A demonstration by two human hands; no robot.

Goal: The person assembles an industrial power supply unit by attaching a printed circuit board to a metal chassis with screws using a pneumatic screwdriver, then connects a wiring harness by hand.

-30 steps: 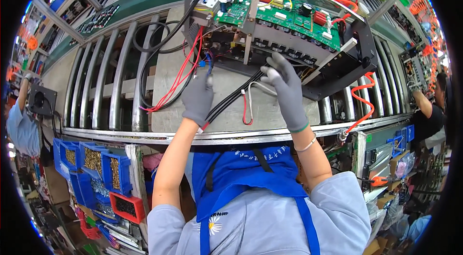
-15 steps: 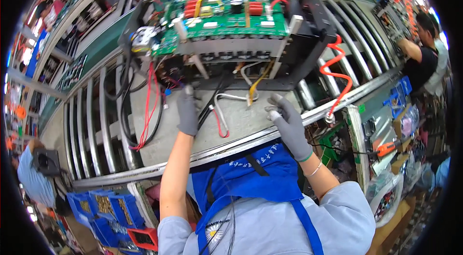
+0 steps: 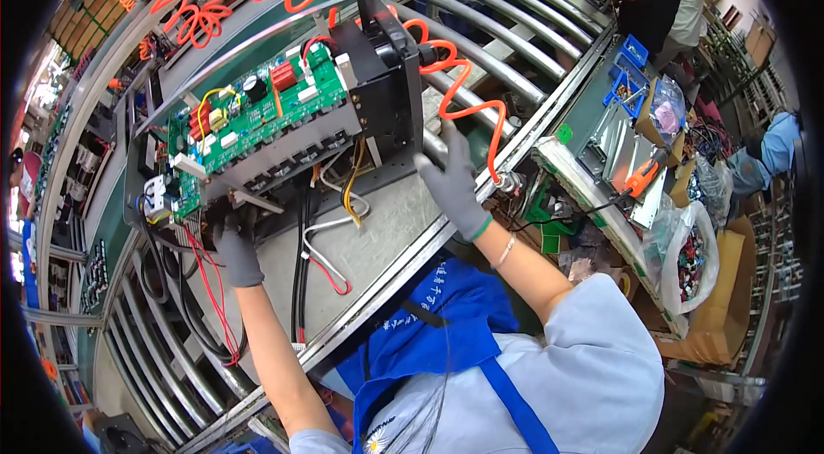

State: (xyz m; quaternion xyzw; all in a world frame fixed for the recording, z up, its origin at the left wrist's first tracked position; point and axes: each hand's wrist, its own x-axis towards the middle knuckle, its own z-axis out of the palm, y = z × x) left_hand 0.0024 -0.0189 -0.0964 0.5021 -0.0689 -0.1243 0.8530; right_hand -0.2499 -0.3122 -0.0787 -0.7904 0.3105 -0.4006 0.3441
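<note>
A black metal chassis [image 3: 388, 81] with a green circuit board [image 3: 257, 128] on top sits tilted across the view on the roller line. My left hand [image 3: 238, 257], in a grey glove, reaches in at its lower left front, close to the red wires [image 3: 206, 282]; its fingertips are hidden in shadow. My right hand [image 3: 455, 190], gloved too, is beside the front corner of the right black panel, fingers stretched and thumb apart; whether it touches the panel I cannot tell. Black cables [image 3: 302, 261] and a white cable [image 3: 330, 222] hang from the chassis between my hands.
A grey board [image 3: 386, 239] lies under the chassis, with metal rollers [image 3: 502, 29] on both sides. An orange coiled air hose [image 3: 468, 81] runs past the right panel to a metal fitting [image 3: 510, 183]. An orange-handled tool [image 3: 644, 175] lies at right. Two people stand at the far right.
The view has swung, so the chassis appears farther left and slanted. My left hand has gone to the chassis's lower left; my right hand has moved up to the right panel's corner.
</note>
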